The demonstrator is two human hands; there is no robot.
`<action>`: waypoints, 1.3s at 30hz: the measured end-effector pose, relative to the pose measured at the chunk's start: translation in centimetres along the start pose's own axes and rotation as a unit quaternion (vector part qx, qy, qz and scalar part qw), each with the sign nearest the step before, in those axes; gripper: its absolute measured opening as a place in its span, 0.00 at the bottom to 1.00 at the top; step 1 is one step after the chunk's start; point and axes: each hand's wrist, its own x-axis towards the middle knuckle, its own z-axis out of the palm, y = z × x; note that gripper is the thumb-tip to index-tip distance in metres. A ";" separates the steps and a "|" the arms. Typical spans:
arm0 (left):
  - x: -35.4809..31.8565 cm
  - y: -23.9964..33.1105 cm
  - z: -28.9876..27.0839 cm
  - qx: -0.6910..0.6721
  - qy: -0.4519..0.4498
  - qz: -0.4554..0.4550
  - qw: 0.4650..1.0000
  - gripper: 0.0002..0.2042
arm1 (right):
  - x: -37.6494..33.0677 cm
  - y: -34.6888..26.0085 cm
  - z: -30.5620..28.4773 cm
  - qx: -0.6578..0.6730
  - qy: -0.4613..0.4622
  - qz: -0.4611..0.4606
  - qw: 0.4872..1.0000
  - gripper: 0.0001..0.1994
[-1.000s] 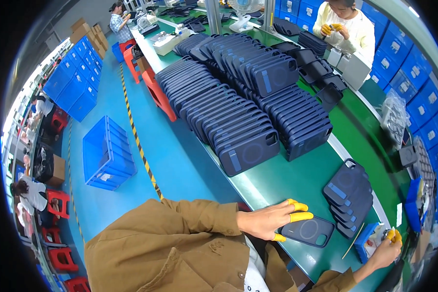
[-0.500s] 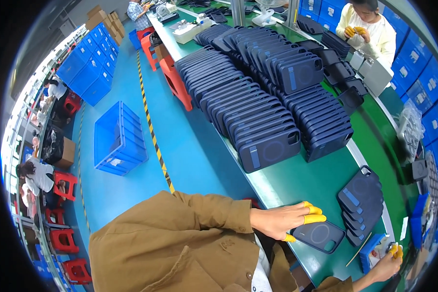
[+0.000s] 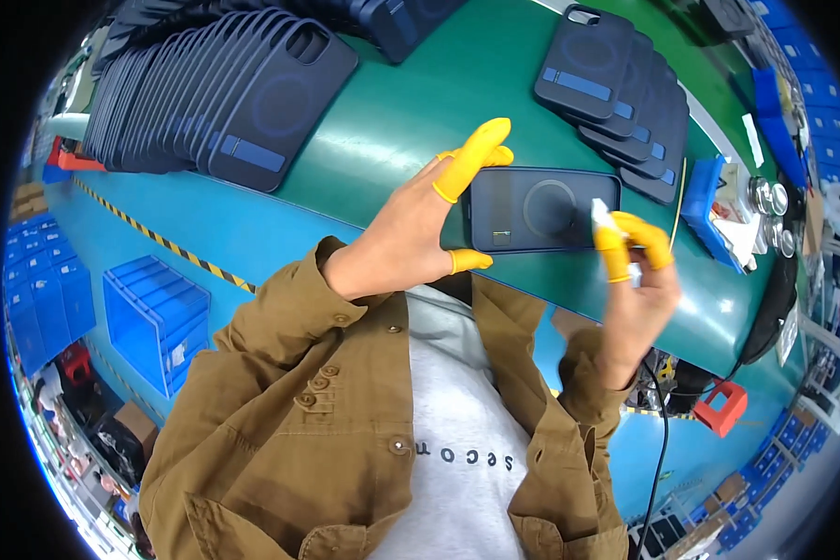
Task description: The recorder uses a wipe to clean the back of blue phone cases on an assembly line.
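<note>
A dark blue phone case (image 3: pixel 513 210) with a faint ring lies flat on the green table. My left hand (image 3: pixel 406 219), in yellow finger cots, brackets its left end, thumb at the near edge and a finger at the far edge; the index finger sticks up. Over the case's right end my right hand (image 3: pixel 637 289), also in yellow finger cots, pinches a small white wipe-like piece (image 3: pixel 601 213). The hand and the piece hide that end. Farther right, a fanned stack of similar phone cases (image 3: pixel 583 65) lies on the table.
A long row of upright phone cases (image 3: pixel 280 103) stands at the far left. On the right are a thin stick (image 3: pixel 679 201), a small blue tray (image 3: pixel 703 219) with white material, and round clear containers (image 3: pixel 765 198). A blue crate (image 3: pixel 159 313) stands on the floor at left.
The view has turned down toward the table. My right hand has come from beside the blue tray to above the case, with the white piece in its fingers. My left hand stays at the case.
</note>
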 end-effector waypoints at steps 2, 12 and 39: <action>0.1 -0.1 0.5 0.006 0.000 0.000 1.000 0.60 | -1.4 -0.7 1.6 -0.087 -0.018 -0.029 0.996 0.08; -0.4 0.0 0.8 -0.019 0.017 0.006 1.000 0.56 | -1.1 1.4 4.0 -0.235 0.003 -0.202 0.951 0.11; -0.5 0.0 0.6 0.019 0.027 0.013 0.999 0.59 | 0.9 0.5 0.9 -0.237 -0.103 -0.200 0.945 0.08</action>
